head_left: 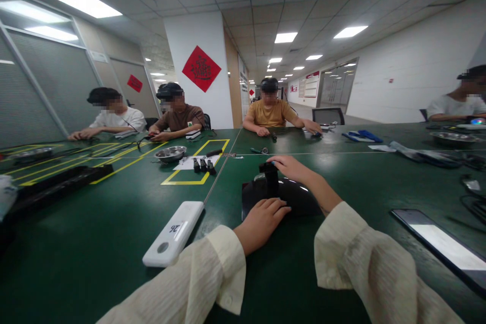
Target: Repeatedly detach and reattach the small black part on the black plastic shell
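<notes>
On the green table in front of me is a glossy black curved panel [304, 200] with a short upright black post [271, 180] at its middle. My left hand [264, 218] lies on the panel's near side, fingers stretched out and pressed flat together. At the top of the post, the fingers of my right hand [290, 168] close over its upper end; the thumb is hidden. Just beyond, a small green-handled tool [260, 151] lies on the table.
A white power bank [174, 233] marked 26 lies left, a phone [444, 243] right. Farther left are several black clips [204, 165], a metal bowl [170, 154] and a long black tray [56, 190]. Several people sit around the table, one [271, 111] directly opposite.
</notes>
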Available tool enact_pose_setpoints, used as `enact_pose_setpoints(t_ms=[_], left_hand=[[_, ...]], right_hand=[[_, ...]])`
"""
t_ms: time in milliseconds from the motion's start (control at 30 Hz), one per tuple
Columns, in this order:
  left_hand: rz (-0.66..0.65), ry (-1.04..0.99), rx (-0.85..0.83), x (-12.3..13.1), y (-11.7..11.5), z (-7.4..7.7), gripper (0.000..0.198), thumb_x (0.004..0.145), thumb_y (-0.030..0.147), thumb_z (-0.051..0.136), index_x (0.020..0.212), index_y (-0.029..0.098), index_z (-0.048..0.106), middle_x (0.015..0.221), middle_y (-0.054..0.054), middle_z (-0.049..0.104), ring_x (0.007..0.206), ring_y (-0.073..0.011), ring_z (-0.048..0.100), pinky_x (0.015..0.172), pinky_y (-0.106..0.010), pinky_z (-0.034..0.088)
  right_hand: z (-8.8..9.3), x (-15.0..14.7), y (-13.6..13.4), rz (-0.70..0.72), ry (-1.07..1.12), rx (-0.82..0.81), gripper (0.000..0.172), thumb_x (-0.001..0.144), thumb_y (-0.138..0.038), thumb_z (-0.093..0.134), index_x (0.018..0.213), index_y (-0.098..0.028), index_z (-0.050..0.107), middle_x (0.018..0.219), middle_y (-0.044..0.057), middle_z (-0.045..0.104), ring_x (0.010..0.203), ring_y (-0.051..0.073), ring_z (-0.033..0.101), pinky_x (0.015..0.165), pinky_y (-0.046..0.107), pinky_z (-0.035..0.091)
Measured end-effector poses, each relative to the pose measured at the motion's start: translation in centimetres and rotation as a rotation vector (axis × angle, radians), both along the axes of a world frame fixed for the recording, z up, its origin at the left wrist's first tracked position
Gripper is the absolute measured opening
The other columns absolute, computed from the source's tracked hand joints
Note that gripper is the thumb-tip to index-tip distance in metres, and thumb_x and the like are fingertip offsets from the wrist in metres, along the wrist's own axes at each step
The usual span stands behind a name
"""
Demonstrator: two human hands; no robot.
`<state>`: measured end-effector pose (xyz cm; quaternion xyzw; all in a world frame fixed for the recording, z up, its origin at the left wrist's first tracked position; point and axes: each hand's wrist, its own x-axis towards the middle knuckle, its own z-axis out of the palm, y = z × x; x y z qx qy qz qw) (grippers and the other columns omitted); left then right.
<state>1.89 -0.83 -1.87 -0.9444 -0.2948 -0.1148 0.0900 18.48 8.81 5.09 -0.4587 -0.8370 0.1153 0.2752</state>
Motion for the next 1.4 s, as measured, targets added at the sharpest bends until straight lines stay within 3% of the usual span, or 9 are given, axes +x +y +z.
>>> enact_pose_setpoints(t_ms=[367, 700, 1067, 1400], left_hand=[[0.006, 0.002, 0.007, 0.03, 0.03, 0.04, 0.038, 0.091, 0.016, 0.038, 0.129, 0.022, 0.041, 0.132, -0.005, 0.048, 0.122, -0.0184, 0.043, 0.100, -0.035, 0.038], [0.008, 0.006, 0.009, -0.01, 0.01, 0.05, 0.039, 0.091, 0.016, 0.039, 0.129, 0.022, 0.041, 0.132, -0.005, 0.048, 0.123, -0.0183, 0.043, 0.101, -0.035, 0.037], [0.012, 0.005, 0.008, 0.08, 0.04, 0.02, 0.038, 0.092, 0.017, 0.037, 0.129, 0.022, 0.042, 0.130, -0.005, 0.049, 0.122, -0.0185, 0.043, 0.101, -0.036, 0.037], [0.013, 0.012, 0.001, 0.10, -0.10, 0.38, 0.037, 0.091, 0.017, 0.037, 0.128, 0.020, 0.042, 0.130, -0.005, 0.050, 0.122, -0.0201, 0.043, 0.100, -0.037, 0.038]], right_hand=[[0.11, 0.45, 0.35, 0.023, 0.027, -0.061, 0.035, 0.087, -0.015, 0.038, 0.109, -0.016, 0.065, 0.114, 0.006, 0.065, 0.105, 0.017, 0.058, 0.094, 0.030, 0.040], [0.24, 0.14, -0.27, 0.038, -0.011, -0.126, 0.037, 0.083, -0.015, 0.040, 0.109, -0.015, 0.066, 0.101, 0.005, 0.069, 0.088, 0.016, 0.062, 0.085, 0.028, 0.045], [-0.33, 0.93, 0.35, 0.087, -0.091, -0.159, 0.049, 0.074, -0.007, 0.038, 0.113, -0.018, 0.065, 0.117, 0.002, 0.064, 0.109, 0.018, 0.057, 0.098, 0.030, 0.040], [-0.12, 0.84, 0.09, 0.070, -0.131, -0.175, 0.048, 0.078, -0.010, 0.036, 0.118, -0.018, 0.062, 0.124, 0.002, 0.058, 0.115, 0.018, 0.054, 0.100, 0.030, 0.038]])
